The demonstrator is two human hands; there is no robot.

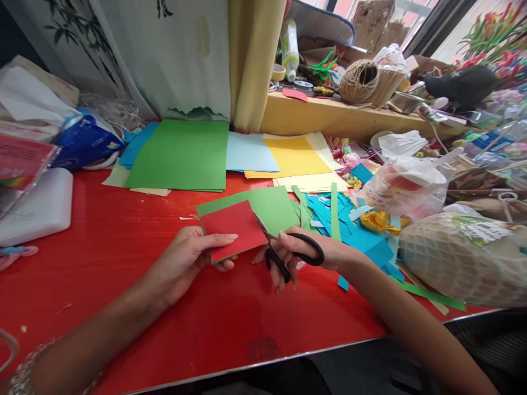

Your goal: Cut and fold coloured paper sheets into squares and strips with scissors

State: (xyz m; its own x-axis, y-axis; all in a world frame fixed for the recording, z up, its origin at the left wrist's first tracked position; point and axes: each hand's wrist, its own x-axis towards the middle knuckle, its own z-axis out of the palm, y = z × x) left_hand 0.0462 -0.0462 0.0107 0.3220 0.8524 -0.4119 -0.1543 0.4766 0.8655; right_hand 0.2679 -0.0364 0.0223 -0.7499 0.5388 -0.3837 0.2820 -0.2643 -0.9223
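Note:
My left hand (209,249) pinches a red sheet of paper (233,227) with the thumb on top and fingers beneath. Laid under the red piece is a larger green sheet (267,206), whose edge also shows along the bottom of the red one. Black-handled scissors (307,249) are in my right hand (292,252), with fingers through the loops. Their blades meet the right edge of the red paper. Part of the blades is hidden by the paper.
Green (185,153), light blue (252,152) and yellow sheets (292,154) lie behind the hands. Blue and green paper scraps (358,236) pile up to the right. A netted bundle (461,258) and a plastic bag (407,184) crowd the right side; a white case (41,206) sits left.

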